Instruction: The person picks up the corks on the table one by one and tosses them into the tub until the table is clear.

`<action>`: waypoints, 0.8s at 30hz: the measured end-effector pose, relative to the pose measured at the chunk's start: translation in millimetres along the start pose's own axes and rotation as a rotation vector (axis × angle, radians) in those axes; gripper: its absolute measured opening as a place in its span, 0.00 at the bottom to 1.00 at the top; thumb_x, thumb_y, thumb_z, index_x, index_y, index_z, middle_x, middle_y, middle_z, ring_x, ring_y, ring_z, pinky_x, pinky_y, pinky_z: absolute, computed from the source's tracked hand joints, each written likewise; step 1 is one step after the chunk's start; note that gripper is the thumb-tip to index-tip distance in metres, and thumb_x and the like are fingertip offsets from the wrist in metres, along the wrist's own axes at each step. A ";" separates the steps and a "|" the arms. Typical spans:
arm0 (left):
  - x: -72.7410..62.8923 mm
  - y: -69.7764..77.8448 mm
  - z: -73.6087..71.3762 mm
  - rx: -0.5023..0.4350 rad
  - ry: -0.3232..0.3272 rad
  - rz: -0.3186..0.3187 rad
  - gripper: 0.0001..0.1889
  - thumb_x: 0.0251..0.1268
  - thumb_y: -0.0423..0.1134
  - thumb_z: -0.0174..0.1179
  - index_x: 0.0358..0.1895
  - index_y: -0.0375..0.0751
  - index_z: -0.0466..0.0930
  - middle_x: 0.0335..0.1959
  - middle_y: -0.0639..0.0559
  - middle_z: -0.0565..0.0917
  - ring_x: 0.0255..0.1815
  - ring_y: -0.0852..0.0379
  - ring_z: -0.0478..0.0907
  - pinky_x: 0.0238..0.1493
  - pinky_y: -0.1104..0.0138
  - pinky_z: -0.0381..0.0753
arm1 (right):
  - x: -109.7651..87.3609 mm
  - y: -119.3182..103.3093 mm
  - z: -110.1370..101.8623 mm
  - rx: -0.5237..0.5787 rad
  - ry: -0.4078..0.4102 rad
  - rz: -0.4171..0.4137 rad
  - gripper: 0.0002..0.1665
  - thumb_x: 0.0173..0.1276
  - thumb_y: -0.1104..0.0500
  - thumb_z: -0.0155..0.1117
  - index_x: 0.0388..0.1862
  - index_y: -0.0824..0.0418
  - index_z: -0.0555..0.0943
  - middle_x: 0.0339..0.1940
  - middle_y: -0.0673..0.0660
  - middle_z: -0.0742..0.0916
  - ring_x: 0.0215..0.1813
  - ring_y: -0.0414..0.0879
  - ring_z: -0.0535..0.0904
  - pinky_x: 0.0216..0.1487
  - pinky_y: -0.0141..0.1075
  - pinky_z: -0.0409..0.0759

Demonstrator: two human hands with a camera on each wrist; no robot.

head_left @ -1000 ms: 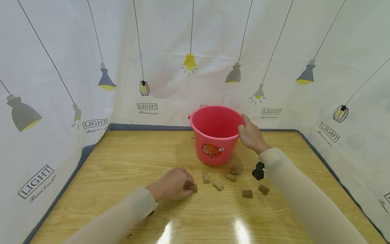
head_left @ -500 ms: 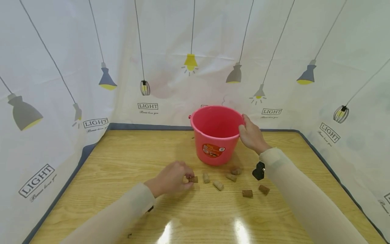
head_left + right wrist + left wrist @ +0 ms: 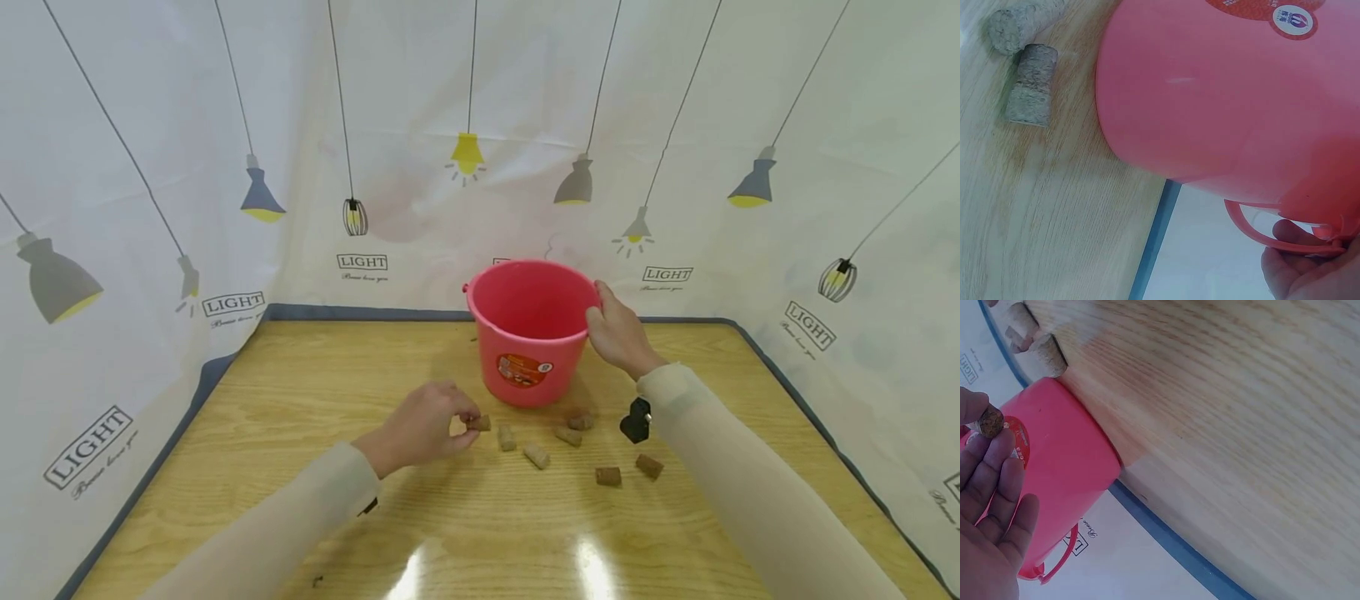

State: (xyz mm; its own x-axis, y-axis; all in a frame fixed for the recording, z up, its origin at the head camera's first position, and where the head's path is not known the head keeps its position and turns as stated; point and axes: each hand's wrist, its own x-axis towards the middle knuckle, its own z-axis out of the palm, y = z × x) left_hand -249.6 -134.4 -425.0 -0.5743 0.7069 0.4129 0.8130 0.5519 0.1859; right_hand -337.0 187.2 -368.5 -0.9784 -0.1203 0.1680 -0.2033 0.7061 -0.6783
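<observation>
A small brown cork [image 3: 482, 423] is pinched between the thumb and fingertips of my left hand [image 3: 427, 423]. In the left wrist view, the end of that cork [image 3: 991, 421] shows at the thumb, with the other fingers stretched out below. A pink bucket [image 3: 495, 346] with a red label stands at the far middle of the table. My right hand [image 3: 621, 335] grips its rim at the right side. By the right hand, in the right wrist view, hangs part of the bucket's pink handle [image 3: 1250, 232]. Inside the bucket, only the upper wall shows.
Several loose corks lie in front of the bucket, among them a pale cork [image 3: 507, 437] near my left hand and a dark cork [image 3: 649, 467] by my right sleeve. The wooden table [image 3: 337, 358] is enclosed by a white curtain [image 3: 420, 233] printed with lamps.
My left hand has lifted the cork and moved away from me, toward the bucket. My right hand keeps its hold on the rim, and the bucket has not moved.
</observation>
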 end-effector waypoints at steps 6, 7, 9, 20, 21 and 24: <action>5.6 -0.5 -2.3 0.015 0.058 0.019 0.04 0.59 0.39 0.74 0.36 0.46 0.91 0.31 0.59 0.88 0.32 0.61 0.80 0.39 0.66 0.82 | -0.8 -0.9 -0.1 0.001 -0.002 0.002 0.39 0.81 0.52 0.31 0.85 0.64 0.42 0.84 0.62 0.57 0.83 0.61 0.52 0.79 0.60 0.52; 6.6 -0.9 -2.9 0.021 0.064 0.019 0.05 0.59 0.40 0.74 0.36 0.46 0.91 0.31 0.59 0.88 0.32 0.61 0.80 0.40 0.66 0.82 | -0.9 -1.1 -0.2 0.001 -0.002 0.002 0.39 0.81 0.52 0.31 0.85 0.64 0.42 0.84 0.62 0.57 0.83 0.61 0.52 0.79 0.60 0.52; 8.9 -1.3 -5.1 0.025 0.076 0.015 0.05 0.59 0.40 0.75 0.37 0.46 0.91 0.31 0.59 0.89 0.32 0.62 0.79 0.40 0.66 0.82 | -1.0 -1.3 -0.4 0.000 -0.001 0.003 0.39 0.81 0.53 0.32 0.85 0.64 0.42 0.84 0.63 0.57 0.83 0.61 0.52 0.79 0.60 0.52; 21.4 -1.4 -19.4 0.044 0.138 0.036 0.05 0.59 0.39 0.74 0.37 0.47 0.91 0.32 0.60 0.88 0.34 0.63 0.79 0.42 0.67 0.81 | -0.5 -1.9 -0.8 -0.005 -0.003 0.006 0.39 0.81 0.53 0.32 0.85 0.65 0.42 0.84 0.63 0.58 0.82 0.62 0.52 0.79 0.60 0.52; 23.2 -0.9 -21.3 0.045 0.144 0.039 0.05 0.59 0.40 0.74 0.38 0.48 0.91 0.31 0.61 0.88 0.34 0.63 0.78 0.42 0.67 0.81 | -0.3 -1.8 -0.6 -0.007 -0.002 0.005 0.39 0.81 0.53 0.31 0.85 0.65 0.42 0.84 0.63 0.58 0.82 0.62 0.52 0.79 0.60 0.52; 29.0 0.2 -26.1 0.046 0.161 0.040 0.05 0.60 0.41 0.74 0.38 0.49 0.90 0.32 0.62 0.87 0.34 0.63 0.77 0.41 0.68 0.79 | 0.2 -1.5 -0.5 -0.008 -0.001 0.000 0.39 0.81 0.53 0.31 0.85 0.65 0.42 0.84 0.64 0.58 0.82 0.62 0.52 0.79 0.60 0.52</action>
State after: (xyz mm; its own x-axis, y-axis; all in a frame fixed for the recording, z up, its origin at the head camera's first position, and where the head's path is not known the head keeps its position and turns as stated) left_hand -263.5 -125.3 -389.8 -0.5155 0.6507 0.5576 0.8275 0.5471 0.1265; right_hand -336.8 186.4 -367.1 -0.9785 -0.1206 0.1674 -0.2028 0.7115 -0.6728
